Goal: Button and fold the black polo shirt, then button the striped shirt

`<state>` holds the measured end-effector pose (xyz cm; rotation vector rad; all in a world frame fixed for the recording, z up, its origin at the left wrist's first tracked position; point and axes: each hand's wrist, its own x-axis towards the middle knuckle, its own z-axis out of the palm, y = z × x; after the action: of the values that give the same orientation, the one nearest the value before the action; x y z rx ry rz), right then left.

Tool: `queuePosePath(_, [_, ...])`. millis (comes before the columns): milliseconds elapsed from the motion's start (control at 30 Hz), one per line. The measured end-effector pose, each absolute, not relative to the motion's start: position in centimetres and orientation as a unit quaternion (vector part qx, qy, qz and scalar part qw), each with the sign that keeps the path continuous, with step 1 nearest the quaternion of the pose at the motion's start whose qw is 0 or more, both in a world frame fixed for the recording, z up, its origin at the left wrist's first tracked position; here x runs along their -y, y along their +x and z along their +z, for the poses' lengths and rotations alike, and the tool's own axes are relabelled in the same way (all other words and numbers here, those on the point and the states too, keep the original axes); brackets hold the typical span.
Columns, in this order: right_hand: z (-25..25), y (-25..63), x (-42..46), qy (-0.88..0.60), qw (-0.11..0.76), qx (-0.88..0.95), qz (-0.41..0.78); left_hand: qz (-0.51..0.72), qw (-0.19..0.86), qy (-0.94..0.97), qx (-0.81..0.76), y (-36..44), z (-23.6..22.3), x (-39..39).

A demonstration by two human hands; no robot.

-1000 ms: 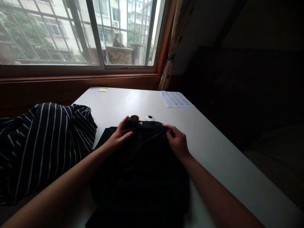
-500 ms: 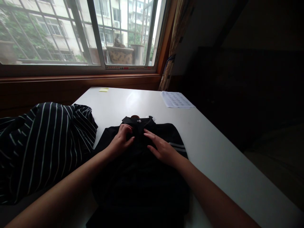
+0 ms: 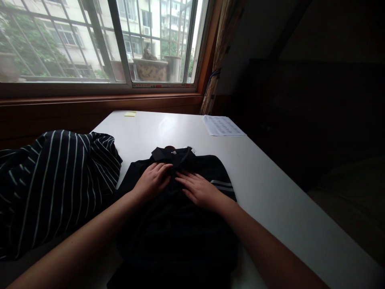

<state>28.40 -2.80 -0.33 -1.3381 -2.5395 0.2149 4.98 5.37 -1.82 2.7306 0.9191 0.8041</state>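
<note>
A black collared shirt lies flat on the white table, collar toward the window and a sleeve with white stripes at its right. My left hand rests flat on the shirt just below the collar, fingers stretched out. Beside it, my right hand also lies flat on the cloth with fingers extended, its fingertips close to those of the left. Neither hand holds anything.
A black garment with white stripes is heaped at the table's left. A sheet of printed paper and a yellow sticky note lie near the far edge. A small round object shows behind the collar. The window sill runs behind the table.
A second ago both hands pinched the shirt's upper edge. They have let go, the collar and striped sleeve now lie flat, and both hands came together onto the chest.
</note>
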Motion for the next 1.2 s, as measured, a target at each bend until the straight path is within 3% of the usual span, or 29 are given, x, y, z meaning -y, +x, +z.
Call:
queuePosePath(367, [1.2, 29.0, 3.5, -0.415, 0.19, 0.886, 0.087, 0.207, 0.108, 0.924, -0.304, 4.5, -2.5, -5.6])
queuePosePath(667, [2.2, 29.6, 3.8, -0.392, 0.242, 0.858, 0.227, 0.192, 0.16, 0.946, -0.208, 4.5, -1.4, -5.3])
queuePosePath(1000, [0.2, 31.1, 2.2, -0.519, 0.353, 0.779, 0.01, 0.243, 0.079, 0.937, -0.238, 4.6, -1.8, -5.3])
queuePosePath(1200, [-0.5, 29.1, 1.9, -0.46, 0.247, 0.852, 0.027, 0.273, 0.128, 0.921, -0.245, 4.7, -1.9, -5.0])
